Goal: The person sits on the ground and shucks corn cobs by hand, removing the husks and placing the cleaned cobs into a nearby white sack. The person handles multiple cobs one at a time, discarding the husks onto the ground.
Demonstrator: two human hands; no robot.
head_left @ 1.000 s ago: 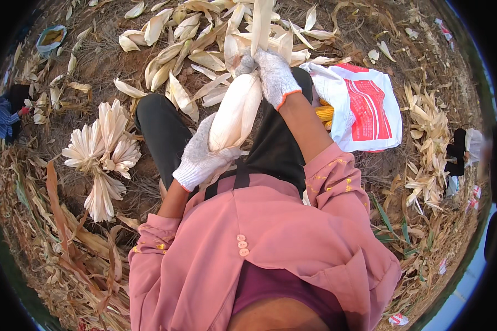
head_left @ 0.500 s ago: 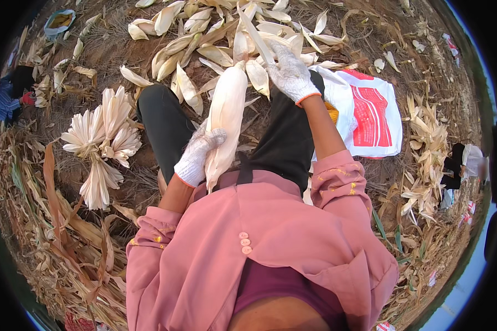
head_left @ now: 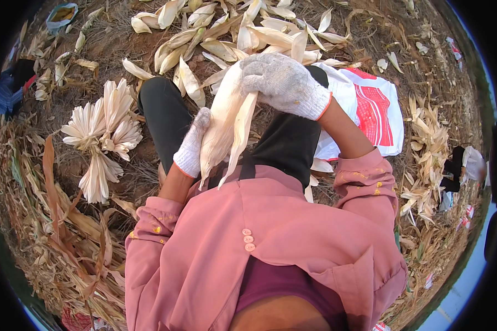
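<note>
Left hand (head_left: 192,148) clasping the corn ear (head_left: 222,129), right hand (head_left: 281,84) gripping its far-end husk; could slip onto the ground if yanked unevenly.

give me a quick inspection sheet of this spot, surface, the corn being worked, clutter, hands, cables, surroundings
surface: bare dirt ground strewn with dry stalks and leaves.
job's things: one pale corn ear in its husk, held upright over the lap.
clutter: heap of stripped husks ahead; fanned husk bundles to the left; white and red sack to the right.
grippers: left hand, white-gloved, grips the ear's lower side; right hand, white-gloved, clamps over the top, fingers curled.
cables: nothing seen.
surroundings: blue cloth at far left; dry stalks at right.
</note>
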